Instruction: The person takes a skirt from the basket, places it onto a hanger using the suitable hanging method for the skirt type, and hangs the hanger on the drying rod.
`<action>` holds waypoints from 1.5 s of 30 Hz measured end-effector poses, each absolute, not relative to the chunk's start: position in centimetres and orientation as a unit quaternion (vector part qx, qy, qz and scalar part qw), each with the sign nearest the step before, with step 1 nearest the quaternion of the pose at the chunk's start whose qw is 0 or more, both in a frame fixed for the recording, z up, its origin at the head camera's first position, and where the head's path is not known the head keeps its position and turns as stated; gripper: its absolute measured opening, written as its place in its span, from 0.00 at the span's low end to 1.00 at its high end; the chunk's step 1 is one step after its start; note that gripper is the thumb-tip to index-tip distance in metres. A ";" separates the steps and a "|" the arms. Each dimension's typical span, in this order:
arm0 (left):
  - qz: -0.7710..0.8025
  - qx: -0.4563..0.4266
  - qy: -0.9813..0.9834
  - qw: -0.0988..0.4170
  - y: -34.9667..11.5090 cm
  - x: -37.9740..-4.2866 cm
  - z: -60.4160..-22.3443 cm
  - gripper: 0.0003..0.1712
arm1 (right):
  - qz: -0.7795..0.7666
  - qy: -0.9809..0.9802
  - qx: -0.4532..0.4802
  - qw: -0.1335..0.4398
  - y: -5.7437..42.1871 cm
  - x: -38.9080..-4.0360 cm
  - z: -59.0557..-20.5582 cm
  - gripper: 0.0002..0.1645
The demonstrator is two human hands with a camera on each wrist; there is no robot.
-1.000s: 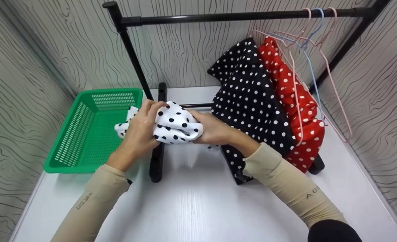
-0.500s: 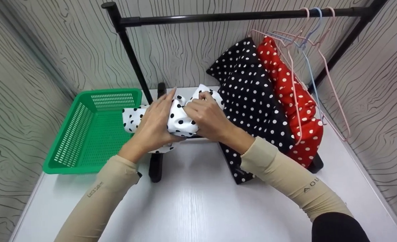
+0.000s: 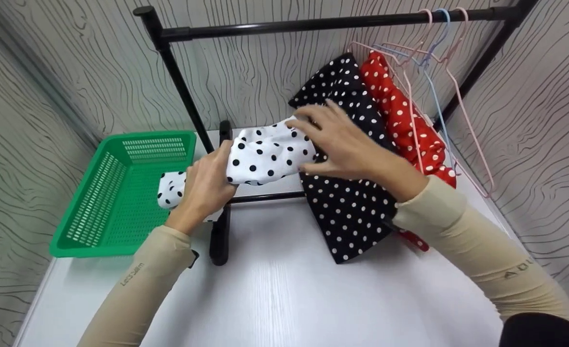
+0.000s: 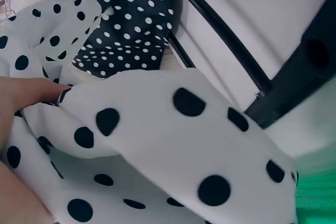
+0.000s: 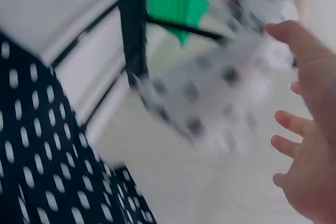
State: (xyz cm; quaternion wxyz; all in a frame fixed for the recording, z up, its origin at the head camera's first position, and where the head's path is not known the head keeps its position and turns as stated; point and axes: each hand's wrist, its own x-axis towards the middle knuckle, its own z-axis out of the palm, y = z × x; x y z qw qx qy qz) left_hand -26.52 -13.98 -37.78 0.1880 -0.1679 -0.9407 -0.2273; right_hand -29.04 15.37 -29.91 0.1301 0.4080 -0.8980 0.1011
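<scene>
My left hand grips a white cloth with black dots, held in the air in front of the rack. One part of the cloth extends rightward from this hand, and a shorter folded end sticks out on the left over the green basket's edge. Up close in the left wrist view, the bunched fabric fills much of the frame. My right hand is at the cloth's right end with fingers spread and curved. In the right wrist view the cloth is blurred, and the right hand's fingers stand apart.
A green plastic basket sits at the left on the white table. The black rack's top bar crosses the back, with pink hangers and a blue hanger. Black dotted fabric and red dotted fabric hang at the right.
My right hand has let go of the bunched cloth, moved right and spread its fingers. The cloth's right part now reaches out flatter; the left hand has shifted slightly left and keeps its grip.
</scene>
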 end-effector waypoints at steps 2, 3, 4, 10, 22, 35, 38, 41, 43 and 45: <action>-0.227 -0.167 -0.940 0.195 -14.4 -26.5 -38.1 0.42 | 0.164 -0.901 0.371 0.153 17.2 -28.3 -27.7 0.40; -0.225 -0.168 -0.939 0.197 -14.5 -26.4 -38.2 0.42 | 0.200 -0.901 0.349 0.165 18.1 -27.8 -26.5 0.37; -0.224 -0.169 -0.939 0.200 -14.6 -26.3 -38.2 0.42 | 0.231 -0.900 0.322 0.180 19.0 -27.4 -25.4 0.34; -0.216 -0.177 -0.935 0.218 -14.6 -26.1 -38.2 0.41 | 0.301 -0.900 0.182 0.258 24.8 -27.3 -20.7 0.29; -0.221 -0.177 -0.934 0.217 -14.1 -25.7 -37.8 0.42 | 0.249 -0.965 -0.012 0.078 33.8 -32.9 -21.9 0.57; -0.222 -0.179 -0.936 0.204 -13.4 -26.0 -37.5 0.45 | 0.343 -0.938 -0.051 -0.004 35.4 -36.8 -24.1 0.38; -0.223 -0.180 -0.936 0.206 -13.5 -26.1 -37.5 0.45 | 0.325 -0.942 -0.068 0.045 35.6 -36.8 -24.1 0.34; -0.226 -0.181 -0.934 0.208 -13.5 -26.2 -37.4 0.45 | 0.298 -0.947 -0.067 0.098 36.1 -36.6 -23.9 0.33; -0.228 -0.182 -0.933 0.209 -13.4 -26.2 -37.3 0.45 | 0.289 -0.948 -0.063 0.118 36.4 -36.2 -23.6 0.33; -0.231 -0.182 -0.932 0.212 -13.4 -26.2 -37.3 0.44 | 0.291 -0.946 -0.061 0.128 36.7 -35.7 -23.2 0.32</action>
